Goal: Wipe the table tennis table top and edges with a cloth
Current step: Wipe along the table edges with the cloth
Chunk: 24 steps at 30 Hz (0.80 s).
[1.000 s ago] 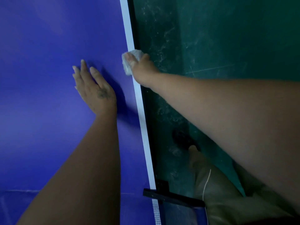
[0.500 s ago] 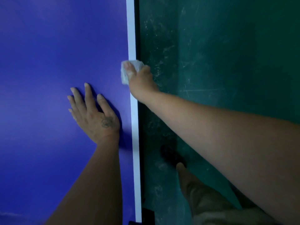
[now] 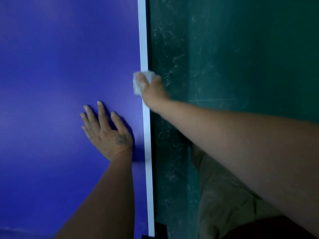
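The blue tabletop (image 3: 51, 66) gives open room across the left of the frame, except where the left hand (image 3: 107, 133) lies flat at centre. On the white edge line (image 3: 142, 40) the right hand (image 3: 151, 90), gripping the cloth (image 3: 138, 81), blocks mid-frame; above it the line runs free to the top. The green floor (image 3: 241, 49) is open at upper right, while a trouser leg (image 3: 224, 195) fills the lower right.

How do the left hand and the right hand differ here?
The left hand lies flat on the blue table top, fingers spread; the right hand is curled round a white cloth at the white edge line. The left hand holds nothing; the right hand grips the cloth. Both are at the table top.
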Each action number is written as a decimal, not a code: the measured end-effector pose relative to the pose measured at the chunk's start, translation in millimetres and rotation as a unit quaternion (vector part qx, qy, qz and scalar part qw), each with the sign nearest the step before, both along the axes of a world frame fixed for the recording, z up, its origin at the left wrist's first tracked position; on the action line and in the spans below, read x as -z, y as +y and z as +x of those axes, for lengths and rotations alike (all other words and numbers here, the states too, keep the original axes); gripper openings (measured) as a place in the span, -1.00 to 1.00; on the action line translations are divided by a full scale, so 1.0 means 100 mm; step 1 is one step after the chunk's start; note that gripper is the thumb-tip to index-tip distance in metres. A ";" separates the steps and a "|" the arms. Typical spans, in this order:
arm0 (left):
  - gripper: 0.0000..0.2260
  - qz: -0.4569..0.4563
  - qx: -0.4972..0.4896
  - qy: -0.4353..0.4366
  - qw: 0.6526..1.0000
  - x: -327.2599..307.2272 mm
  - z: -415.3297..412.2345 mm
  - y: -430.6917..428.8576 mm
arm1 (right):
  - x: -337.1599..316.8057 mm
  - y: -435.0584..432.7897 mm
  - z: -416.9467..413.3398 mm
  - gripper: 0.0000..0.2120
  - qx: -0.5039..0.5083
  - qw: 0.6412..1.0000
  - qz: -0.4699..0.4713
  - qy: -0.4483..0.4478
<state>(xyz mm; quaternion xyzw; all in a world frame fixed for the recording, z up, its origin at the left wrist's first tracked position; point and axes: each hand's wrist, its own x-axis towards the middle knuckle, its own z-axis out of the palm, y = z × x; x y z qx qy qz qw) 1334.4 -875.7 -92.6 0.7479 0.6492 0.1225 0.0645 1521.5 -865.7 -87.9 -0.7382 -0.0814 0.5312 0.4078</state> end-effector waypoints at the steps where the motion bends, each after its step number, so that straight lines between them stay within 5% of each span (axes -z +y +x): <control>1: -0.55 0.001 0.000 0.001 1.000 0.00 0.00 0.00 | 0.03 0.17 0.15 -0.40 0.008 1.000 -0.001 0.001; 6: -0.55 -0.006 0.003 -0.003 1.000 -0.02 0.03 0.00 | 0.09 0.16 0.08 -0.54 0.066 0.997 0.042 0.027; 10: -0.55 -0.009 0.005 -0.001 1.000 -0.02 0.02 0.01 | 0.00 -0.36 -0.34 -0.35 0.021 0.999 0.008 0.040; 13: -0.55 -0.006 0.010 0.003 1.000 0.02 -0.01 0.03 | 0.12 -0.09 -0.10 -0.67 -0.007 0.998 0.011 0.062; 19: -0.53 -0.024 0.017 0.014 0.999 0.03 -0.04 0.05 | 0.09 0.75 0.76 -0.41 0.039 0.999 0.000 0.020; 24: -0.50 -0.059 0.013 0.013 0.998 0.00 -0.03 0.06 | -0.15 0.46 0.52 -0.31 0.012 0.998 -0.046 -0.049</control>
